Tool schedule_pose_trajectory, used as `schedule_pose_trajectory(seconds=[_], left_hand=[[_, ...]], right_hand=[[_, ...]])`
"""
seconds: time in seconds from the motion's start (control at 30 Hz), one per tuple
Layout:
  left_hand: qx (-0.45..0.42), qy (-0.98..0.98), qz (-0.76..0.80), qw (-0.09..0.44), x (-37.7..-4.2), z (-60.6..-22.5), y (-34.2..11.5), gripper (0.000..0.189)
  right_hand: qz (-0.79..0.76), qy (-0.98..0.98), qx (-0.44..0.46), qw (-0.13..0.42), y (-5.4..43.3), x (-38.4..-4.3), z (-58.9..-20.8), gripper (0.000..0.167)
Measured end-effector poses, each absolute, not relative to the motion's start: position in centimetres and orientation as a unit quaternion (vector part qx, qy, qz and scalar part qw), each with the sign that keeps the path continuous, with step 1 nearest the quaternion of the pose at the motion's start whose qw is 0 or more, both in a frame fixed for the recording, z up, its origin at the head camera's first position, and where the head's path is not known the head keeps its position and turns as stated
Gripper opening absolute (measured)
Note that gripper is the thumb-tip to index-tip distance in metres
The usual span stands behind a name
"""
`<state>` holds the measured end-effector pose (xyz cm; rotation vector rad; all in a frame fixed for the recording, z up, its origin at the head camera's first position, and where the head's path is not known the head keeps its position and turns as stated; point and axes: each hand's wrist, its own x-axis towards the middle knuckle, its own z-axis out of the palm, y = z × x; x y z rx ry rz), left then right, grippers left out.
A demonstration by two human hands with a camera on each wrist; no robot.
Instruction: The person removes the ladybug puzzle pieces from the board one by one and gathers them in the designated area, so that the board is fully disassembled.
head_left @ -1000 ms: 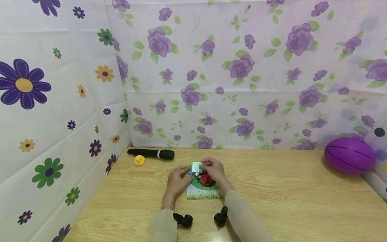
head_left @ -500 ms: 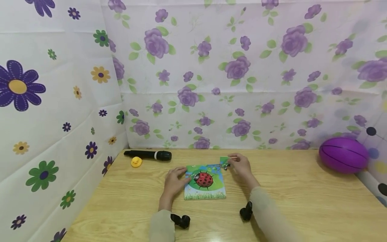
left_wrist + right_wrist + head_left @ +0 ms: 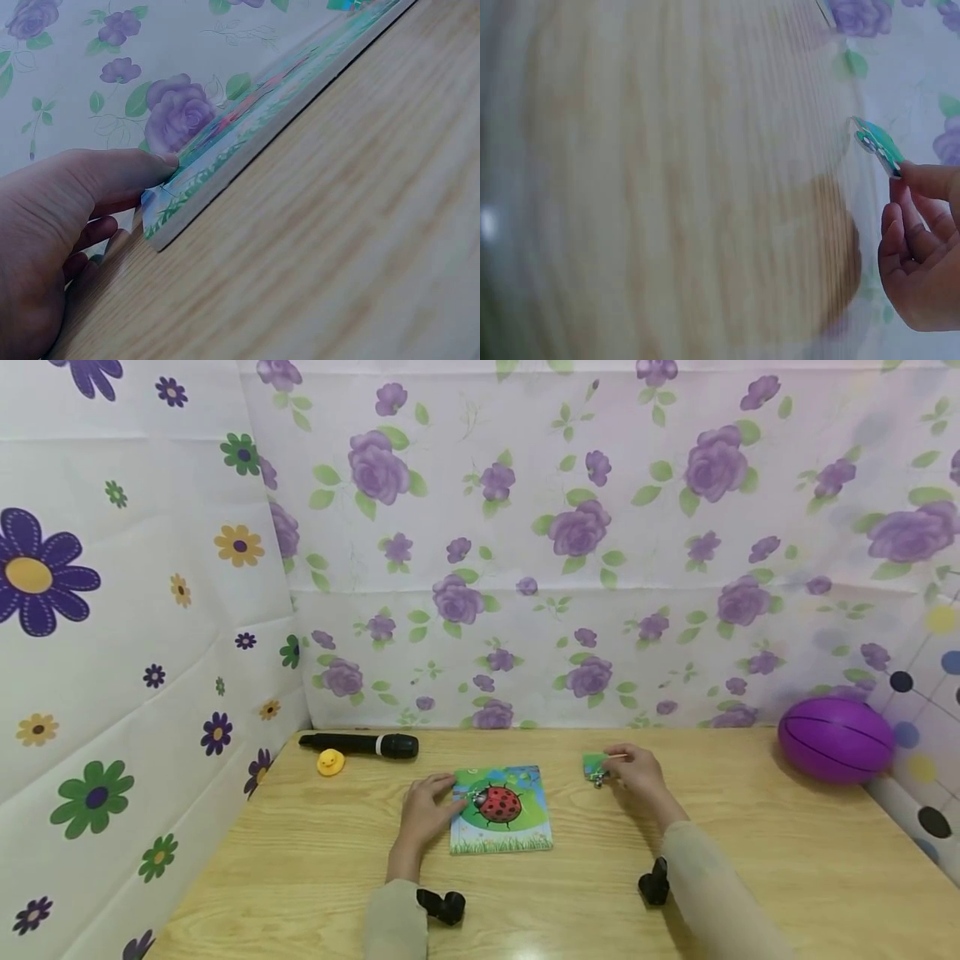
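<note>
A square puzzle board [image 3: 501,806] printed with a red ladybug, green ground and a strip of grass lies flat on the table. My left hand [image 3: 426,814] rests at its left edge; in the left wrist view the thumb [image 3: 154,166] lies on the printed face while the other fingers are loosely bent beside the board. Well to the right of the board, my right hand [image 3: 637,774] pinches a small green and blue jigsaw piece [image 3: 593,766] between thumb and fingers. The right wrist view shows this puzzle piece [image 3: 879,144] held tilted, nearly edge-on.
On the wooden table [image 3: 360,827], a black microphone [image 3: 360,745] and a yellow rubber duck [image 3: 330,762] are at the back left. A purple ball [image 3: 836,739] sits at the back right. Flowered cloth [image 3: 517,643] hangs behind, and another cloth [image 3: 150,735] stands at the left.
My right hand has moved from above the board to the right with the jigsaw piece, uncovering the board's upper part. The left hand stays at the board's left edge; the head view has shifted slightly.
</note>
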<state>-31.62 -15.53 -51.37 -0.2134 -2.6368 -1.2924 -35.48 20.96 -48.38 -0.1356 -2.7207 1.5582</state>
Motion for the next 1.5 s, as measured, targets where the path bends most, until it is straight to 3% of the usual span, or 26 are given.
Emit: schedule_pose_trajectory(seconds=[0.8, 1.23, 1.5], left_hand=[[-0.068, -0.886, -0.449, 0.092, -31.5, -51.1, -15.4, 0.049], [-0.070, -0.888, -0.444, 0.096, -31.7, -51.2, -15.3, 0.048], [-0.066, -0.888, -0.446, 0.091, -31.7, -51.1, -15.4, 0.048]], right_hand=[[0.470, -0.882, -0.036, 0.028, 21.8, -35.7, -49.1, 0.031], [0.474, -0.878, 0.037, 0.053, 16.7, -36.5, -48.2, 0.027], [0.466, -0.879, 0.102, -0.003, 11.5, -36.6, -48.2, 0.027]])
